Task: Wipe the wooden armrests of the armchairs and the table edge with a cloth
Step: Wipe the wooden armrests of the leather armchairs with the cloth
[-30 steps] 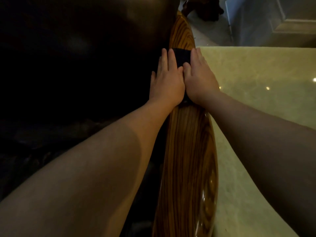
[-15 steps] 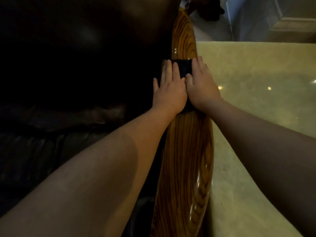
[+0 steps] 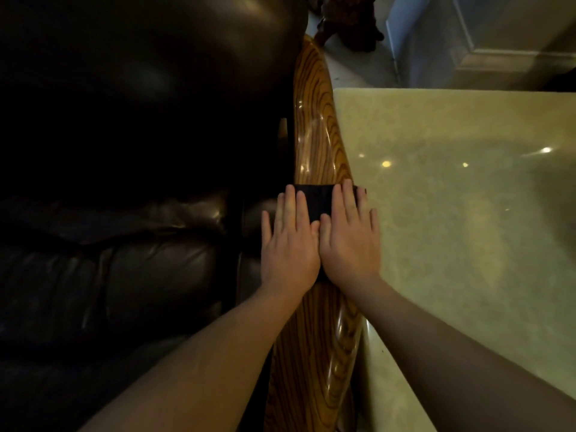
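A glossy wooden armrest [image 3: 314, 132] with dark grain runs from the top centre down to the bottom edge. A dark cloth [image 3: 314, 201] lies across it about halfway along. My left hand [image 3: 290, 244] and my right hand [image 3: 350, 241] lie flat side by side on the cloth, fingers pointing away from me, pressing it onto the wood. Most of the cloth is hidden under the palms. The right hand's outer fingers overhang onto the pale table top [image 3: 452, 213] beside the armrest.
A dark leather armchair seat and back [image 3: 131, 151] fill the left side. The pale stone table touches the armrest on the right. Beyond the table's far edge lie a light floor and a wall base [image 3: 498, 57]. A dark carved object [image 3: 349, 23] stands at the top.
Both hands and the cloth have slid along the armrest toward me, leaving a longer stretch of bare wood beyond the fingertips.
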A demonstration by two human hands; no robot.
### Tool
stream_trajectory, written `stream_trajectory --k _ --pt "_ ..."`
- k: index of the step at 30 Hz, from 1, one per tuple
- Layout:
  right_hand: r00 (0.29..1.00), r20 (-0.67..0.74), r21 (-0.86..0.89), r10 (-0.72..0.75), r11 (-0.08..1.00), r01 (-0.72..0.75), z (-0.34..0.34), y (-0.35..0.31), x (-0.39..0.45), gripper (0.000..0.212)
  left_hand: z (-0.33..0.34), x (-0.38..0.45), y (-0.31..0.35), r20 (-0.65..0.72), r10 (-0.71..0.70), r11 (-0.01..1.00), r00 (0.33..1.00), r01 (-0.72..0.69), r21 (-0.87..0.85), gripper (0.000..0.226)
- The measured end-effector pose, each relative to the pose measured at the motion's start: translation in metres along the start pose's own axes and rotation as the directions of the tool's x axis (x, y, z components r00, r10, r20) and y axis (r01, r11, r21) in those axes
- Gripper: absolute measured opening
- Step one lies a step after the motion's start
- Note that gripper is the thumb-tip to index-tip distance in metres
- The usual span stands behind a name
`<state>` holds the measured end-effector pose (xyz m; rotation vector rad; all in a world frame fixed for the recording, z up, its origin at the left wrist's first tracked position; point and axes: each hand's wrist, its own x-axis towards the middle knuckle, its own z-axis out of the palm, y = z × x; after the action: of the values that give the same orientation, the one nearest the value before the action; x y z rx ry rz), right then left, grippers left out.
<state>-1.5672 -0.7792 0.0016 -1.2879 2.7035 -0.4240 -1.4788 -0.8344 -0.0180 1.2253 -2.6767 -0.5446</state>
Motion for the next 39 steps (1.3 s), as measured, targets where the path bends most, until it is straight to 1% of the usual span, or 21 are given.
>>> stream_trajectory --k 4,9,14,20,22,27,32,39 --pt "1.0 -0.023 -0.008 0.018 1.0 -0.018 0.006 0.002 -0.029 0.057 0.005 -0.026 -0.001 -0.011 0.003 1.0 1.0 -0.003 0.012 0.056" --pt "0.999 -0.022 -0.018 0.024 1.0 -0.025 0.014 0.005 -0.067 0.056 0.007 -0.063 -0.003 0.013 0.017 0.999 1.0 -0.018 0.042 0.057" --pt "0.998 -0.06 -0.042 0.01 0.999 -0.012 0.026 0.006 -0.097 0.056 0.011 -0.093 -0.007 0.038 0.028 0.999 0.999 -0.029 0.043 0.058" --pt "0.997 -0.075 -0.03 0.004 1.0 -0.006 0.025 0.004 -0.104 0.056 0.012 -0.099 -0.011 0.04 0.036 0.999 0.999 -0.036 0.0 0.059" --pt "0.995 -0.099 -0.028 -0.012 1.0 0.009 0.028 0.006 -0.104 0.056 0.015 -0.098 -0.013 0.018 0.064 0.998 0.998 -0.064 0.004 0.058" --pt "0.989 -0.145 -0.011 -0.018 1.0 0.016 0.033 0.008 -0.105 0.055 0.02 -0.099 -0.015 -0.042 0.075 0.997 0.996 -0.076 -0.031 0.056" --pt "0.99 -0.14 -0.004 -0.015 1.0 0.015 0.03 0.008 -0.104 0.056 0.016 -0.098 -0.015 -0.022 0.071 0.997 0.997 -0.071 -0.034 0.056" --pt "0.991 -0.132 0.003 -0.02 1.0 0.02 0.028 0.008 -0.105 0.056 0.004 -0.098 -0.015 0.045 0.072 0.997 0.996 -0.072 -0.002 0.059"
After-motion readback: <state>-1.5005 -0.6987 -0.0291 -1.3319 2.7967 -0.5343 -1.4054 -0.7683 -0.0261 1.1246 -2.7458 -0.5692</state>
